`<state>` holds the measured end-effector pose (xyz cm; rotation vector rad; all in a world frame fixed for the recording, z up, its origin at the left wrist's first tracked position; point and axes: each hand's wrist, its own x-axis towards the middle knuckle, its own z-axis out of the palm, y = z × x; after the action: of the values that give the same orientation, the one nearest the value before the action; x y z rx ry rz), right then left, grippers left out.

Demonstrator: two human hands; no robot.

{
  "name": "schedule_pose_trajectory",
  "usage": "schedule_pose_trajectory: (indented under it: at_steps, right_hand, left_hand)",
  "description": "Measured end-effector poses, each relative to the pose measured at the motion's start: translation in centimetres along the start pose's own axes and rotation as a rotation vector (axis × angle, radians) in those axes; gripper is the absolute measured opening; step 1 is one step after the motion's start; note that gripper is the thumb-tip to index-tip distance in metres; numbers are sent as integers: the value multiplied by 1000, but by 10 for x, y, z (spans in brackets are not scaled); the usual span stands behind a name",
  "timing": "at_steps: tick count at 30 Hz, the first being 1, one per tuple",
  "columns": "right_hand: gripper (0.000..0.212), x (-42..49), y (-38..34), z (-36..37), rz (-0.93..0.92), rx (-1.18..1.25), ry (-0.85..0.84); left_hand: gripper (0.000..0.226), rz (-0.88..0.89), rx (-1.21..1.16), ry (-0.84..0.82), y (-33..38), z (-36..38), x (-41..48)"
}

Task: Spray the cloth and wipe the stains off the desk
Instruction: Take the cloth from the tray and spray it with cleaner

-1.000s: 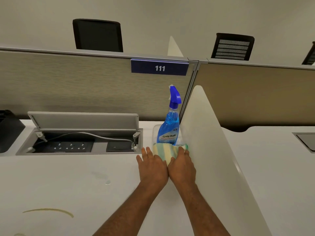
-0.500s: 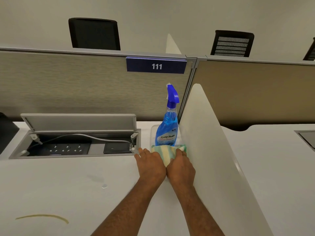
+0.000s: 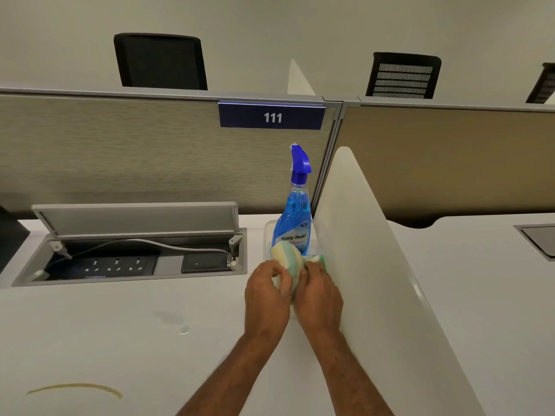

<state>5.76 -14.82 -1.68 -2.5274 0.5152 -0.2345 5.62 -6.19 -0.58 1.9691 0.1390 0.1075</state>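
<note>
A yellow, green and white striped cloth (image 3: 288, 259) is bunched up between my hands, just in front of a blue spray bottle (image 3: 292, 223). The bottle stands upright in a clear tray (image 3: 267, 235) at the back of the white desk (image 3: 120, 340). My left hand (image 3: 265, 292) pinches the cloth's left side and my right hand (image 3: 318, 292) grips its right side. A curved brown stain (image 3: 78, 387) lies on the desk at the near left. A small wet smudge (image 3: 183, 330) sits near the middle.
An open cable box (image 3: 132, 256) with sockets and a raised lid is set into the desk at the left. A white divider panel (image 3: 375, 280) rises right beside my right hand. A beige partition with sign 111 (image 3: 271, 117) closes the back.
My hands have closed on the cloth and lifted it into a bunch; before, they lay flat on it in front of the bottle.
</note>
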Motion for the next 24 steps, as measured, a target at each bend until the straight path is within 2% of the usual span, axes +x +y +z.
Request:
schedule_pose_trajectory:
  at_steps: [3, 4, 8, 10, 14, 16, 18, 21, 24]
  right_hand:
    - [82, -2, -2, -7, -19, 42, -47]
    - [83, -2, -2, -9, -18, 49, -71]
    - [45, 0, 8, -3, -60, -33, -124]
    - [42, 1, 10, -2, -63, -26, -136]
    - [81, -2, 5, -6, -68, 27, -107]
    - [86, -2, 7, -2, -46, 65, -89]
    - [78, 0, 6, 0, 1, 112, -79]
    - [53, 2, 6, 1, 61, 191, -43]
    - [53, 4, 4, -2, 110, 309, -7]
  left_hand:
    - [14, -34, -52, -44, 8, 4, 1]
    - [16, -63, -55, -74, 12, 6, 2]
    - [25, -270, -164, -184, 24, 12, 6]
    - [39, -331, -245, -170, 25, 13, 7]
    - [53, -308, -224, -135, 20, 11, 9]
    - [48, -281, -229, -85, 19, 8, 9]
    - [42, -274, -278, -31, 18, 6, 7]
    - [36, -322, -410, 21, 18, 1, 5]
    - [31, -408, -619, 26, 18, -9, 6]
